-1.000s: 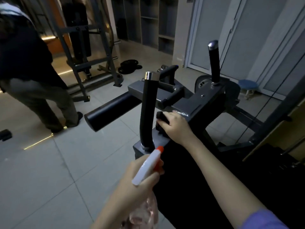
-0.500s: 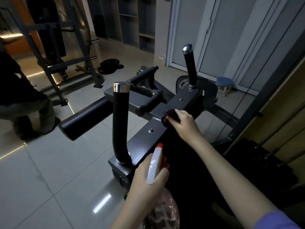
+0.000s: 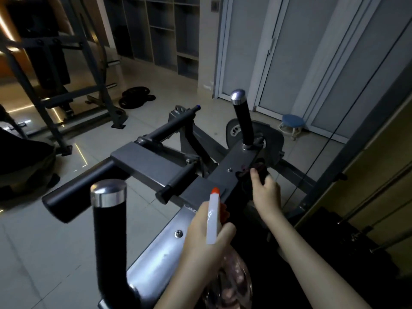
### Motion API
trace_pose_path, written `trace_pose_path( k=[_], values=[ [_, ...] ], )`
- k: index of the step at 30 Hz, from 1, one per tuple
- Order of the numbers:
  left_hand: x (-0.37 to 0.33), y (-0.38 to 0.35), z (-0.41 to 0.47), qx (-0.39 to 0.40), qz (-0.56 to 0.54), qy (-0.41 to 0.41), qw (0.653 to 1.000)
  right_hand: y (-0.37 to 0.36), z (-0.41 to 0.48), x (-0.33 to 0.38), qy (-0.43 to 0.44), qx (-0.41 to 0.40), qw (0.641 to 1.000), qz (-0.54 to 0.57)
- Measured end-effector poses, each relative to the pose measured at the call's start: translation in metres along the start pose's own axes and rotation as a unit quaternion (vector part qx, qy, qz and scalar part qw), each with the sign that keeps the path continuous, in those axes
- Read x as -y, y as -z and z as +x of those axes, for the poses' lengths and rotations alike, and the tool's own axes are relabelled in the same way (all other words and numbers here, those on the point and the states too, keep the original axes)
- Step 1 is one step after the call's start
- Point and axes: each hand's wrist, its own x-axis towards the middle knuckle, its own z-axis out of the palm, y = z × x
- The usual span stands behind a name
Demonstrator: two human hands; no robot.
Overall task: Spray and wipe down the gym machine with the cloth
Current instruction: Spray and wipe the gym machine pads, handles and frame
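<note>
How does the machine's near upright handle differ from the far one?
The near handle has a flat chrome cap; the far handle has a rounded one. The near handle bends at its foot; the far handle is straight and leans left. The right hand holds the cloth near the far handle, away from the near handle. Both have black grips.

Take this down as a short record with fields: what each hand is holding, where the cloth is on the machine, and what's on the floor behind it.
left hand: grips spray bottle, orange nozzle pointing forward
right hand: holds dark cloth against the gym machine
cloth position: on the grey top beam, just short of the far handle
machine handles: two upright, black grips, chrome caps
floor behind: weight plates, blue stool
</note>
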Motion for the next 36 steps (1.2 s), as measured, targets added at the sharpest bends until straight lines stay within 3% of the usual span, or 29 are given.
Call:
trace_pose_path(
  k=[3,5,13,18,29,36],
  values=[
    [-0.011,-0.016,0.025,0.024,0.013,-0.03,0.999,0.007,0.026,-0.008,-0.097,0.0,0.988,0.119],
    [-0.02,-0.028,0.043,0.021,-0.034,-0.002,0.999,0.013,0.044,-0.016,-0.139,0.014,0.97,0.201],
    [-0.047,-0.052,0.111,0.07,-0.089,0.073,0.991,0.028,0.083,-0.025,-0.177,0.04,0.937,0.3],
    [-0.038,-0.055,0.147,0.099,-0.049,0.077,0.991,0.013,0.103,-0.012,-0.209,0.022,0.921,0.329],
    [-0.038,-0.06,0.188,0.081,-0.162,0.09,0.979,-0.007,0.119,-0.018,-0.237,0.007,0.927,0.29],
    [-0.034,-0.057,0.184,0.083,-0.12,0.082,0.986,-0.01,0.118,-0.024,-0.232,0.023,0.919,0.318]
  ],
)
